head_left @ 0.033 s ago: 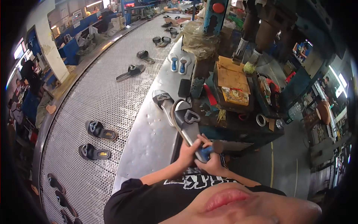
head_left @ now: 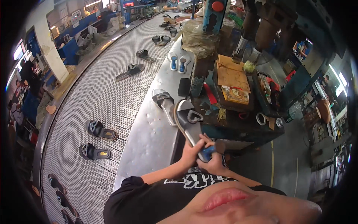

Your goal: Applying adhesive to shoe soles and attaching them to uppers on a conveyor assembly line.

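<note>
Gripping a silver-and-black sandal (head_left: 192, 129) in left hand (head_left: 190, 152), right hand (head_left: 214, 164) wrapped round its blue heel piece (head_left: 206, 153); pointed toe-first toward 11 o'clock beside the worktop (head_left: 141, 149). Nudged slightly toward 3 o'clock, apparently just adjusting mid-handling.

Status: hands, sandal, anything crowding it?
Left hand gripping black sandal with silver heart ornament. Right hand on blue heel-end piece. Second black-and-silver sandal just left of toe, on grey metal ledge.

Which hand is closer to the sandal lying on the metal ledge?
Left. In the picture, the left hand is below and right of that sandal; the right hand is farther right and lower.
</note>
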The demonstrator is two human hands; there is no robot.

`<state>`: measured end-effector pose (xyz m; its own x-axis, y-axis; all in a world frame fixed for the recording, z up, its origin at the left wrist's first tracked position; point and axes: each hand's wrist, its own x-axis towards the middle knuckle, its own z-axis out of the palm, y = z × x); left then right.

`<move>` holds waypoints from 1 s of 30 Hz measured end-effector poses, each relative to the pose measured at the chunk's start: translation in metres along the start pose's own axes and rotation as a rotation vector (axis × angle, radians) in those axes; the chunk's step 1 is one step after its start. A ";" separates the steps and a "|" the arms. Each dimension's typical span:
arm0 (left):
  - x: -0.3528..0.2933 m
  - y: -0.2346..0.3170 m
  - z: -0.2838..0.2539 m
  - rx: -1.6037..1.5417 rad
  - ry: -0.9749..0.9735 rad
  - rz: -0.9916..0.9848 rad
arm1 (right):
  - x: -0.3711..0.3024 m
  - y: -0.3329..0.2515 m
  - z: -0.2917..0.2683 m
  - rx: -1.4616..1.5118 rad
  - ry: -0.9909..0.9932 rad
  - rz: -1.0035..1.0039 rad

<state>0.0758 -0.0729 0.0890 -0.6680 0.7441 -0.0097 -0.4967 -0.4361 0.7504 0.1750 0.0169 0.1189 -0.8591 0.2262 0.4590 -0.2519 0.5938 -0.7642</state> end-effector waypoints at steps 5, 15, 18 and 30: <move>0.029 -0.016 0.009 0.349 -0.366 0.113 | -0.001 0.019 -0.031 0.098 0.279 -0.020; 0.042 -0.072 -0.049 0.901 -0.499 -0.237 | 0.143 0.126 -0.175 -0.669 0.417 0.343; 0.037 -0.061 -0.031 0.968 -0.587 -0.275 | 0.153 0.174 -0.188 -0.692 0.384 0.289; 0.024 -0.072 -0.048 1.112 -0.744 -0.142 | 0.189 0.202 -0.189 -0.690 0.309 0.217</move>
<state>0.0694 -0.0478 0.0030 -0.0154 0.9991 -0.0397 0.4106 0.0425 0.9108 0.0455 0.3258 0.1367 -0.6693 0.5363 0.5142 0.3281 0.8343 -0.4431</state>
